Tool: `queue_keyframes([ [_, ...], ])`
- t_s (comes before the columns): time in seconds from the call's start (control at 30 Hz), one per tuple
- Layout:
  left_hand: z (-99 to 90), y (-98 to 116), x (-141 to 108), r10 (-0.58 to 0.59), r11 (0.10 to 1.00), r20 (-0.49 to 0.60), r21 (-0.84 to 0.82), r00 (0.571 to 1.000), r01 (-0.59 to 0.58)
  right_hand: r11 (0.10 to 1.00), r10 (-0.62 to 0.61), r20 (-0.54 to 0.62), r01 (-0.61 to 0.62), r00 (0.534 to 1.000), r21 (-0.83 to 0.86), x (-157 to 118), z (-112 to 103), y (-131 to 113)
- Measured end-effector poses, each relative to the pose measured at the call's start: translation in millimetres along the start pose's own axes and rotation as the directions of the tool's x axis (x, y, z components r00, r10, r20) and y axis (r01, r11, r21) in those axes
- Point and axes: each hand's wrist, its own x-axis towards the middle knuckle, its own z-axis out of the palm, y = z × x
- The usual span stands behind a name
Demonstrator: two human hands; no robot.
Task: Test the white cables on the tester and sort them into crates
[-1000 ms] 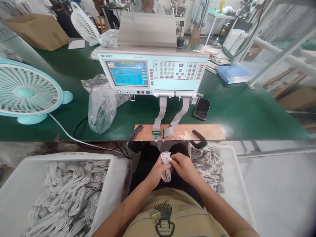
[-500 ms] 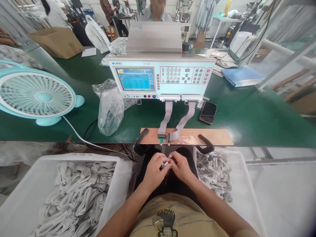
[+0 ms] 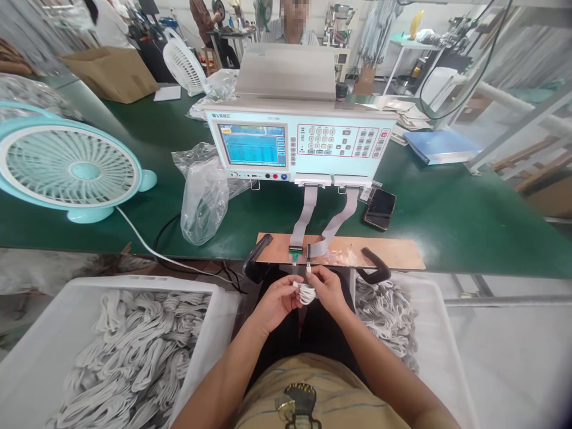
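Note:
A coiled white cable [image 3: 307, 294] hangs between my two hands, just below the front edge of the wooden board [image 3: 397, 253]. My left hand [image 3: 279, 301] pinches one side of the coil near an end. My right hand [image 3: 328, 290] grips the other end, whose plug [image 3: 308, 270] meets the right-hand small connector [image 3: 308, 253] on the board; whether it is fully seated I cannot tell. Beside it sits a small green circuit board [image 3: 294, 257] with nothing plugged into its front. Grey ribbon cables [image 3: 304, 217] run from both up to the tester [image 3: 295, 143] with a lit screen.
Tubs of coiled cables stand left [image 3: 134, 357] and right [image 3: 388, 316] of my lap. Black clamps [image 3: 258, 257] hold the board. A turquoise fan [image 3: 84, 171], plastic bag [image 3: 203, 202], phone [image 3: 379, 210] and blue folder [image 3: 440, 146] lie around the tester; people are beyond.
Both hands have shifted, and the coil now shows between them. My right hand has moved up to the board's connector with the plug. The whole view has shifted slightly.

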Motion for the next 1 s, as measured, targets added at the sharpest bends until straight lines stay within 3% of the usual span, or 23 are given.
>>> queue_keyframes([
  [0.17, -5.6, -5, 2, 0.042, 0.996, -0.047, 0.075, 0.998, -0.039, 0.986, 0.095, 0.017, -0.097, 0.995, 0.138, 2, -1, -3],
  [0.33, -3.6, -6, 12, 0.27, 0.891, -0.096, 0.401, 0.958, -0.211, 0.899, 0.254, 0.036, -0.249, 0.967, 0.36, 4, 5, -9],
  [0.43, -0.8, -5, 17, 0.371, 0.82, -0.085, 0.497, 0.925, -0.283, 0.854, 0.311, 0.02, -0.289, 0.95, 0.433, 6, 7, -11],
  [0.6, 1.1, -8, 26, 0.468, 0.804, -0.16, 0.485, 0.869, -0.343, 0.862, 0.29, 0.104, -0.307, 0.951, 0.403, 7, 4, -13],
  [1.0, -0.6, -12, 34, 0.462, 0.853, -0.28, 0.398, 0.841, -0.337, 0.902, 0.247, 0.13, -0.277, 0.96, 0.331, 9, -1, -2],
])
